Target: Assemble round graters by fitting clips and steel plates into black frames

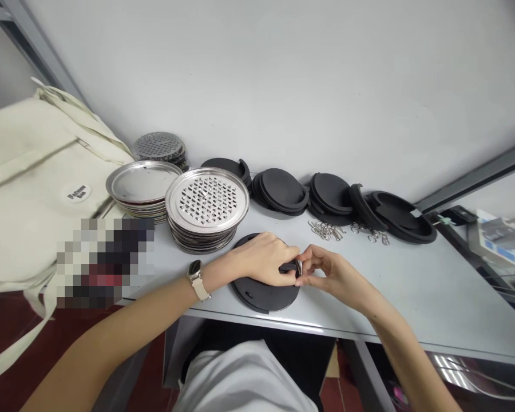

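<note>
A round black plastic disc (261,298) lies near the front edge of the table, with a small slot in its face. My left hand (268,257) lies across it, fingers curled round its right side by a raised black part. At that same edge my right hand (332,277) pinches a small shiny metal piece (299,267) between thumb and fingers, close against my left fingertips. The piece is mostly covered, so its exact shape is hard to tell. Behind my right hand lie several small metal clips (327,230) in a loose pile, with more metal clips (372,234) to the right.
To the left stand a stack of round metal graters (208,200), a stack of plain metal discs (143,182) and another grater stack (159,146). Black plastic discs (281,189) line the wall, some with raised rims (401,214). A cream bag (38,171) sits far left.
</note>
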Demonstrator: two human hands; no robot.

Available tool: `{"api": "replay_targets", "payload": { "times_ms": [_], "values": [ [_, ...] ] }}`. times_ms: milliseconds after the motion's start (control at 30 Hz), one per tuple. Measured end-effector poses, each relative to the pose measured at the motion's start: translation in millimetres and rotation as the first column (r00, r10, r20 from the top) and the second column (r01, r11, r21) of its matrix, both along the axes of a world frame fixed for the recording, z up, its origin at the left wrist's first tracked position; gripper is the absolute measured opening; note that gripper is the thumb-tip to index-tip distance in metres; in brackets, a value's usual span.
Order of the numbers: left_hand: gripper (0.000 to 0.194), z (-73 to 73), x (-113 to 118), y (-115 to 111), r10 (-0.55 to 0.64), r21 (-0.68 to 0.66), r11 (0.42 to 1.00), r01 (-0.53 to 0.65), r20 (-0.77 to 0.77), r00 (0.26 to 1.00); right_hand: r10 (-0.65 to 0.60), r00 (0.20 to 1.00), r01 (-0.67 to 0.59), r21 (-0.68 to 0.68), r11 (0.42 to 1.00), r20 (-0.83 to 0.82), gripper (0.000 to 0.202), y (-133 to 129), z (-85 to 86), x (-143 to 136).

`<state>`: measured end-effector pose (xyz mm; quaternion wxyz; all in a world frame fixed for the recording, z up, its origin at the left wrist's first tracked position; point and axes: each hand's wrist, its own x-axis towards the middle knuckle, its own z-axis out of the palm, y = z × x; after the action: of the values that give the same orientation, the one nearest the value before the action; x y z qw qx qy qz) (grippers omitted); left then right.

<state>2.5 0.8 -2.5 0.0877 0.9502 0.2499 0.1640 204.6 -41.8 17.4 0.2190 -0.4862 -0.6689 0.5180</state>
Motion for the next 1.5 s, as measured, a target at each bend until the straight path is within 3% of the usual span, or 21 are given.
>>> {"api": "replay_targets", "payload": {
  "times_ms": [400,867,1233,1500],
  "values": [
    [0.031,-0.2,0,-1,-0.002,0.017,1.0,0.001,0.02,1.0,-0.012,0.994,0.006,0.063,0.998,0.104,0.031,-6,4.1,-2],
    [0.028,3.1,-2,-1,0.008,0.012,1.0,-0.007,-0.018,1.0,0.017,0.995,-0.025,0.072,0.997,0.101,0.025,-15,-3.2,0],
    [0.022,7.6,-2,-2,0.007,0.016,1.0,-0.006,-0.052,0.999,-0.147,0.975,0.103,0.244,0.964,0.168,0.028,-30,-3.9,-8],
    [0.02,6.7,-2,-2,0.011,0.019,1.0,-0.01,-0.051,0.999,-0.231,0.972,0.214,0.244,0.946,0.045,0.037,-30,-26.6,-8]
  ]
}}
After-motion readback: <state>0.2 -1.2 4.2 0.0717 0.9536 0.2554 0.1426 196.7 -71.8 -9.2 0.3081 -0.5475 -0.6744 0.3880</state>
